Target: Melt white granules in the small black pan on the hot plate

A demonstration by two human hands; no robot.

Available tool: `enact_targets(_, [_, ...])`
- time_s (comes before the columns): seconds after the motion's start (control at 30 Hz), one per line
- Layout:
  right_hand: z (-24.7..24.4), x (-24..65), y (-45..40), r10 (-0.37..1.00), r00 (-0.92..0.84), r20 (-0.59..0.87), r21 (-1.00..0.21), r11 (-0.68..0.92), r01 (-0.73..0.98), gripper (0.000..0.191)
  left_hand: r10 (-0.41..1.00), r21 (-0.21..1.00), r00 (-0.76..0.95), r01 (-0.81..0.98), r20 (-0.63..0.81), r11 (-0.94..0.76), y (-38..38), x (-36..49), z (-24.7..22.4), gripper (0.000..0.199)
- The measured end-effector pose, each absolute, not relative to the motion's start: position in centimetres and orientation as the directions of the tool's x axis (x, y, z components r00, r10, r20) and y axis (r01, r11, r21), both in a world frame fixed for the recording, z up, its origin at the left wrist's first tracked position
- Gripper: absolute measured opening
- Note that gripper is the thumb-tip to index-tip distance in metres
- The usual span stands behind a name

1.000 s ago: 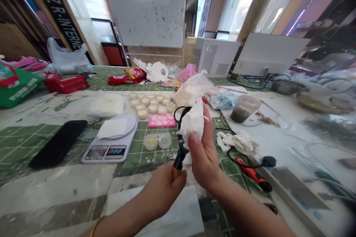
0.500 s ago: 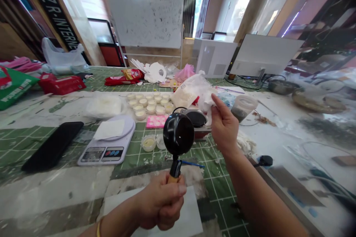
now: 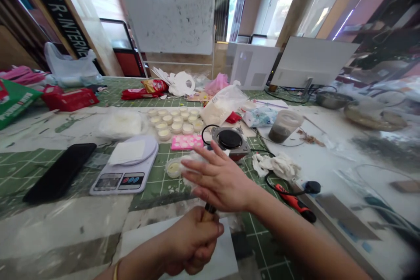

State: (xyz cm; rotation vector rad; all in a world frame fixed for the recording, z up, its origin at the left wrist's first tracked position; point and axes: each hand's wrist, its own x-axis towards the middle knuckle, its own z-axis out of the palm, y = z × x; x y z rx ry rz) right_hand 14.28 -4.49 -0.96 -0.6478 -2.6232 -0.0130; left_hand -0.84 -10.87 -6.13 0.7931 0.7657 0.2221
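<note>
My left hand (image 3: 197, 240) is wrapped round the wooden handle (image 3: 208, 215) of a small black pan. Over the pan lies my right hand (image 3: 219, 177), fingers spread, pressing a crumpled white tissue (image 3: 190, 175) that shows past its fingertips. The pan's bowl is hidden behind this hand. A small electric hot plate (image 3: 229, 139) stands just beyond. Left of my right fingertips is a small cup of pale wax-like material (image 3: 173, 168), and a pink mould (image 3: 187, 142) lies behind it.
A kitchen scale (image 3: 118, 183) and a black phone-like slab (image 3: 61, 173) lie left. Several filled small cups (image 3: 177, 127) stand at the back. A plastic beaker (image 3: 285, 127), crumpled white cloth (image 3: 278, 165), red-black tool (image 3: 297, 205) and power strip (image 3: 328, 223) are on the right.
My right hand has come down and left with the tissue, from beside the hot plate to over the pan, and its fingers have spread. My left hand still grips the handle.
</note>
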Motion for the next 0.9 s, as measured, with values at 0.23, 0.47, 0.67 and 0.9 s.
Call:
enact_targets(0.23, [-1.2, 14.9, -2.5, 0.899, -0.133, 0.417, -0.847, 0.438, 0.302, 0.044, 0.555, 0.82, 0.616, 0.313, -0.559, 0.479, -11.0, -0.3, -5.3, 0.025])
enact_targets(0.47, [-3.2, 12.5, -7.0, 0.972, 0.228, -0.064, -0.997, -0.053, -0.053, 0.037, 0.866, 0.788, 0.378, 0.616, -0.326, 0.028, -8.9, 0.3, -5.0, 0.017])
enact_targets(0.67, [-0.9, 13.0, -7.7, 0.966, -0.124, -0.226, -0.847, -0.258, -0.464, 0.041, 0.958, 0.515, 0.218, 0.852, -0.186, -0.094, -8.0, -0.9, -5.2, 0.012])
enact_targets(0.9, [1.2, 16.3, -10.2, 0.918, -0.271, -0.289, -0.865, -0.372, -0.337, 0.029, 0.989, 0.378, 0.021, 0.925, -0.147, 0.036, -7.0, -2.8, -4.4, 0.017])
